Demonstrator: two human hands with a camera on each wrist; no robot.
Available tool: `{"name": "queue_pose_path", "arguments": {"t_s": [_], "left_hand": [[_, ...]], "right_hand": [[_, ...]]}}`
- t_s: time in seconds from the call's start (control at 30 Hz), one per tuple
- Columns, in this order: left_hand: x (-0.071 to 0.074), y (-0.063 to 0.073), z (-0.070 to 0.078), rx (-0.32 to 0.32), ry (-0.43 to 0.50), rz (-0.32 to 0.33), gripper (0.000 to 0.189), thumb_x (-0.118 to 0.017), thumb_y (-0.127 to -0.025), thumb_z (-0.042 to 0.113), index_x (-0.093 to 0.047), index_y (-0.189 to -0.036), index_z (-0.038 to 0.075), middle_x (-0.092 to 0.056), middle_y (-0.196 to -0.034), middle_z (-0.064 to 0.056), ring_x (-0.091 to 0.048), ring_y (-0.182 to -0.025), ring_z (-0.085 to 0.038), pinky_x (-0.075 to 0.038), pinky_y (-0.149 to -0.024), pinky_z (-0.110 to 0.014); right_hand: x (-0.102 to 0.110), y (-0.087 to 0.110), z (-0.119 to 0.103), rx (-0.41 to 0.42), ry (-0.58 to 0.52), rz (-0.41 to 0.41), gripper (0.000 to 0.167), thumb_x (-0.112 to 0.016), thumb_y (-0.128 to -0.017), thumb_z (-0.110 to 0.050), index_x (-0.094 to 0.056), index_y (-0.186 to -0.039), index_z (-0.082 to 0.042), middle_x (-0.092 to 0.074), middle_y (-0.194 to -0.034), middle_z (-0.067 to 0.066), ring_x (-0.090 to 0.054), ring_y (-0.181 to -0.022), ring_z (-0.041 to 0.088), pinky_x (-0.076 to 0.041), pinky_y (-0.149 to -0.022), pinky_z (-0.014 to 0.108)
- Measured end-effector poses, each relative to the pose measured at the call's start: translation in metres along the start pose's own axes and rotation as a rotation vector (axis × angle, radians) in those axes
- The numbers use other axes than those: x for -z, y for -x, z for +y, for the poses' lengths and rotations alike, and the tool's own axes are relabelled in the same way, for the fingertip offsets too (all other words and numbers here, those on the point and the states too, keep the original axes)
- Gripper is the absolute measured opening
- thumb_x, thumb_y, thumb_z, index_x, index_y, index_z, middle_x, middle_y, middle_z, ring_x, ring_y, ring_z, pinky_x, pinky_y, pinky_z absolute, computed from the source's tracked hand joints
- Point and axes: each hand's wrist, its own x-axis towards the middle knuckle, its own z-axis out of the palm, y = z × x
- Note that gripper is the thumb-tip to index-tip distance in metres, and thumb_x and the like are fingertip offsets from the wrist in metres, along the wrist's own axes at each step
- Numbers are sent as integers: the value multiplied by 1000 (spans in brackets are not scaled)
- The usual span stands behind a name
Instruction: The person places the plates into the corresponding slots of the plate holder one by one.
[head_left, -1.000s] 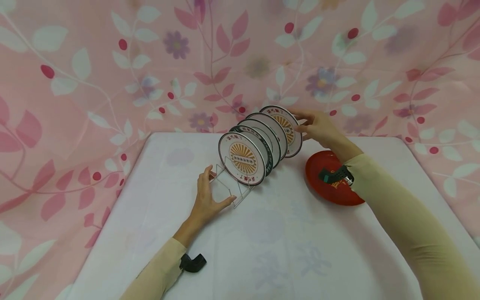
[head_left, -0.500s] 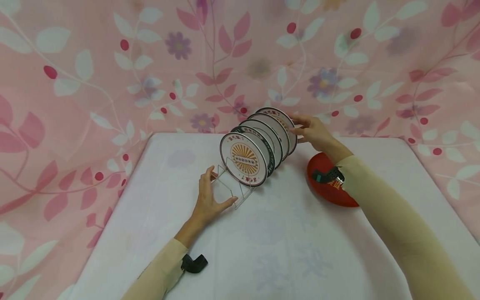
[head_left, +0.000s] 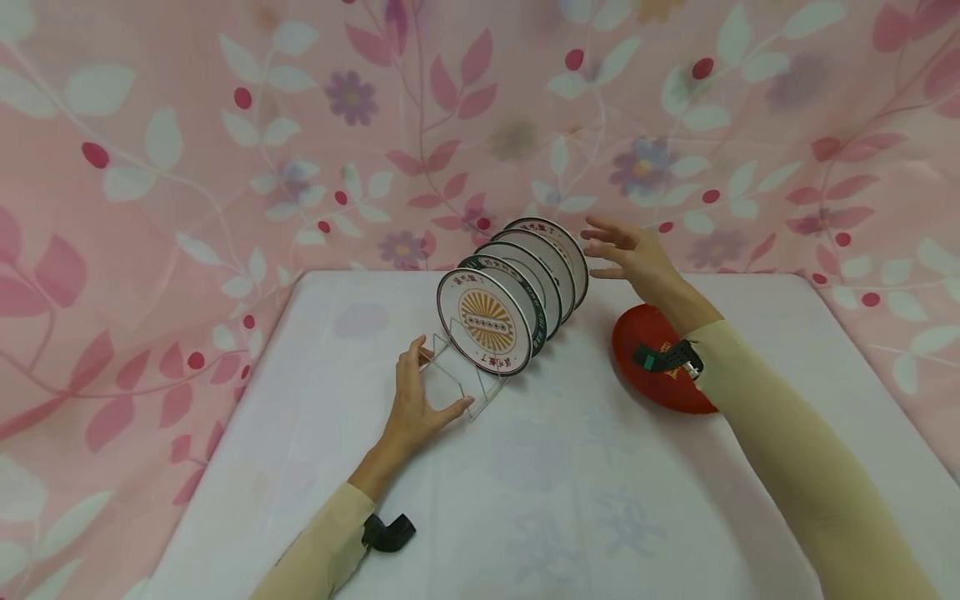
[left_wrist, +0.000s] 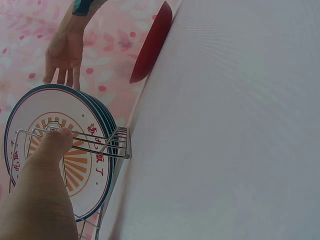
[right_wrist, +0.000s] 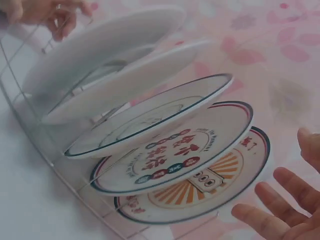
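Note:
Several white plates with dark rims stand on edge in a row in a wire plate rack point(left_wrist: 121, 142). The front plate point(head_left: 468, 337) shows an orange ray print and red lettering. My left hand point(head_left: 412, 398) holds the near end of the rack, thumb on one side and fingers on the other; in the left wrist view the thumb lies over the wire. My right hand point(head_left: 637, 260) is just right of the far plate point(head_left: 579, 271), with its fingers spread and holding nothing. In the right wrist view a gap shows between its fingertips and the orange-printed plate point(right_wrist: 225, 175).
A red plate point(head_left: 643, 382) with gold characters lies on the white-covered table point(head_left: 525, 517), partly hidden under the right forearm. A pink floral cloth point(head_left: 480, 150) hangs behind the table's far edge.
The far plate has moved left into the row, closer to the others. My right hand has let go of it and drawn slightly away. My left hand has stayed on the rack.

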Motion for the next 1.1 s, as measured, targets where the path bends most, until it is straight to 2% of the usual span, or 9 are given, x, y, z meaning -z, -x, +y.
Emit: {"name": "queue_pose_path", "arguments": {"t_s": [0.1, 0.23, 0.33, 0.4, 0.53, 0.73, 0.9, 1.03, 1.1], "left_hand": [[-1, -1, 0, 5, 2, 1, 116, -87, -66, 37, -17, -155, 13, -41, -126, -14, -39, -121, -26, -34, -102, -43], [-2, -1, 1, 1, 2, -6, 116, -87, -67, 36, -16, -155, 13, -41, -126, -14, -39, -121, -27, -35, -102, -44], [-2, -1, 1, -3, 5, -10, 115, -88, -67, 34, -16, -154, 13, -42, -125, -14, -39, -120, -28, -35, -101, -45], [-2, -1, 2, 2, 3, -11, 115, -88, -67, 34, -16, -154, 13, -41, -125, -15, -39, -120, -28, -35, -101, -45], [0, -1, 3, 16, -1, -19, 115, -88, -67, 33, -16, -154, 12, -41, -126, -15, -39, -121, -28, -34, -102, -44], [2, 0, 1, 27, 8, -26, 115, -87, -67, 35, -16, -154, 13, -41, -125, -15, -39, -120, -27, -34, -103, -44], [0, 0, -1, 22, 17, -14, 116, -88, -66, 35, -16, -155, 15, -41, -125, -14, -39, -119, -26, -34, -101, -45], [0, 0, -1, 13, 24, -11, 117, -88, -65, 35, -17, -155, 14, -41, -125, -14, -39, -118, -26, -35, -100, -48], [-1, 0, 0, 11, 30, -11, 116, -88, -65, 35, -17, -155, 14, -41, -125, -14, -39, -117, -27, -35, -99, -49]], "right_hand": [[12, 23, -1, 13, -6, -23, 54, -58, -98, -25, -42, -149, -24, -42, -151, 16, -54, -124, 25, -54, -90, 36], [34, 63, 3, 44, 84, -32, 51, -55, -100, -28, -42, -149, -27, -48, -147, 8, -59, -117, 13, -55, -86, 29], [55, 93, 12, 57, 165, 16, 49, -54, -101, -26, -42, -149, -25, -56, -137, -2, -62, -111, 5, -55, -82, 25], [71, 112, 22, 56, 172, 69, 48, -54, -101, -22, -43, -148, -22, -60, -128, -7, -65, -105, 2, -56, -78, 23], [107, 146, 52, 0, 109, 170, 46, -55, -100, -19, -46, -145, -18, -66, -115, -17, -67, -96, -1, -57, -71, 21], [146, 191, 102, -125, -66, 175, 36, -51, -102, -18, -50, -136, -28, -67, -107, -21, -67, -91, -1, -57, -69, 23], [149, 205, 125, -223, -180, 181, 27, -52, -101, -21, -51, -125, -33, -70, -101, -21, -69, -89, 2, -58, -70, 25], [145, 203, 137, -284, -229, 155, 30, -52, -101, -24, -48, -130, -29, -71, -102, -18, -71, -89, 7, -58, -72, 29], [142, 200, 140, -319, -210, 157, 34, -53, -101, -27, -45, -133, -26, -71, -101, -19, -71, -88, 8, -58, -72, 30]]}}
